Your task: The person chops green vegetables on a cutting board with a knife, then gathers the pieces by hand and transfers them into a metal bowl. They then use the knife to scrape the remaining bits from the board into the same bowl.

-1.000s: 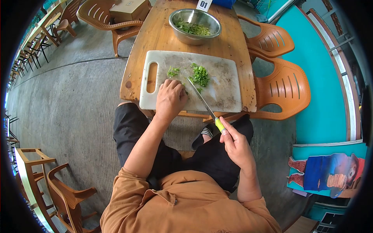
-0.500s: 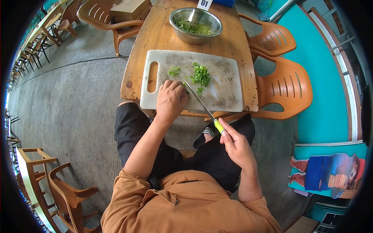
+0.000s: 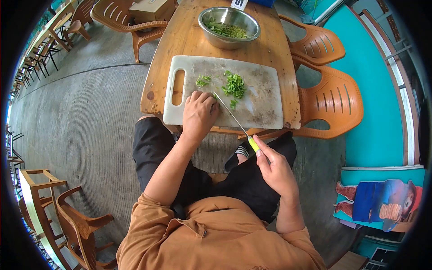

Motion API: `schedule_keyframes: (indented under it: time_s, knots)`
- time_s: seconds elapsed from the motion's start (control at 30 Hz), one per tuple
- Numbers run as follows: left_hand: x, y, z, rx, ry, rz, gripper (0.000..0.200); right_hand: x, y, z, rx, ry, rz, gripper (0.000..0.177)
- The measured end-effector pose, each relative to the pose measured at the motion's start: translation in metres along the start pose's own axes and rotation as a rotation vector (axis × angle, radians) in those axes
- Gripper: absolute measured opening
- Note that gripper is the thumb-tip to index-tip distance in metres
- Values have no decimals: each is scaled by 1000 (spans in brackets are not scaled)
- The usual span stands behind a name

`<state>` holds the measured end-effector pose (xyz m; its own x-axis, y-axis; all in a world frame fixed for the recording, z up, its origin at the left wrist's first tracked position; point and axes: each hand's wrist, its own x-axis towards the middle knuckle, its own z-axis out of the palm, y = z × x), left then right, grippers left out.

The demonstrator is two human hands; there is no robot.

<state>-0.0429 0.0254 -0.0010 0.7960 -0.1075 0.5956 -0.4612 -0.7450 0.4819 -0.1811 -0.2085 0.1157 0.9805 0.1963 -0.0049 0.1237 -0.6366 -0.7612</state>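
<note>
The right hand's (image 3: 275,171) grip is closed on the handle of the knife (image 3: 237,122), just right of centre in the frame, with the index finger laid forward along it. The blade slants up and left, its tip beside the fingertips of the left hand (image 3: 198,114). That grip is curled down on the board (image 3: 263,108); a little green shows at its edge, but how much lies beneath it cannot be told.

For clean cuts, the left fingertips are best tucked back behind the knuckles, with the blade kept upright against them. Only the tip reaches the greens, so bringing more of the edge over the board would probably give steadier strokes. The pinned stems call for firm, even pressure.

Chopped greens (image 3: 234,84) lie in a loose heap at upper centre of the frame, right of the knife tip, with a small scrap (image 3: 233,104) just below. A sparser bunch (image 3: 203,80) lies above the left hand.

Farther up, on the bench (image 3: 180,45), stands the steel bowl (image 3: 227,43), partly filled with cut leaves (image 3: 229,30) and paler pieces; there appears to be room for more.
</note>
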Motion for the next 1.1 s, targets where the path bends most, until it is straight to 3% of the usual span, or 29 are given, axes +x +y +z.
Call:
schedule_keyframes:
  time_s: [0.07, 0.13, 0.37, 0.47, 0.57, 1.1]
  knots:
    - [0, 1, 0, 0, -8, -4, 10, 4, -3, 6, -70, 54, -118, 44]
    - [0, 1, 1, 3, -11, -9, 11, 6, -13, 8, -122, -21, 27, 43]
    - [-2, -3, 9, 14, 55, -71, 24, -1, -7, 6, -75, 56, 11, 44]
    - [-1, -2, 8, 10, 32, -101, 22, -4, -13, -7, 96, -24, 193, 45]
    - [-2, -4, 9, 1, 38, -107, 22, -9, -9, -6, 171, -51, 236, 46]
    - [-1, -2, 5, 7, 48, -135, 28, -13, 5, 3, 256, -17, 195, 46]
